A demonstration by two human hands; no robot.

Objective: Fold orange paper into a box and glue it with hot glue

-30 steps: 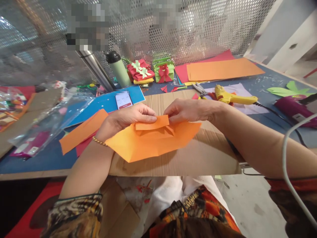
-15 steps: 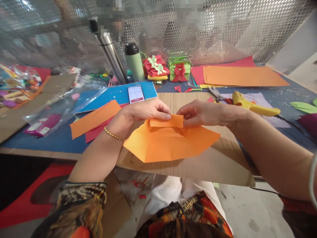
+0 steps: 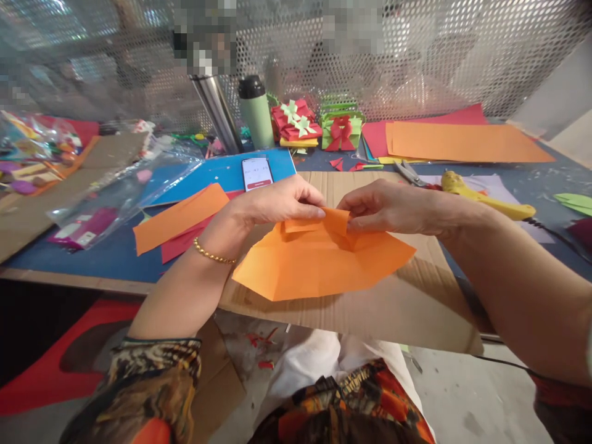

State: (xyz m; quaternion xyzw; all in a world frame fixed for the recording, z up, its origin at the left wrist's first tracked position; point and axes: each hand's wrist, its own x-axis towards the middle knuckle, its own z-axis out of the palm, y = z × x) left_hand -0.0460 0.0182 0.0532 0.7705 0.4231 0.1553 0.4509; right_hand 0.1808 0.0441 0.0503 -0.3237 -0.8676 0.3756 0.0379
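A folded sheet of orange paper (image 3: 324,265) lies over a piece of cardboard (image 3: 407,320), its wide part spread toward me and a narrow flap along its far edge. My left hand (image 3: 293,200) pinches the left part of that flap between thumb and fingers. At the flap's right end, my right hand (image 3: 374,206) grips the paper, its fingertips partly behind it. Between the two hands the flap bends and stands up a little.
Behind are a phone (image 3: 257,174), a green bottle (image 3: 256,117), a steel flask (image 3: 217,111) and paper bags (image 3: 341,131). Scissors (image 3: 411,174) and a yellow glue gun (image 3: 481,196) lie right. Orange strips (image 3: 180,219) and a plastic bag (image 3: 120,197) lie left.
The flap was nearly flat and straight; its right half is now bent and raised between my hands. The whole view has shifted slightly.
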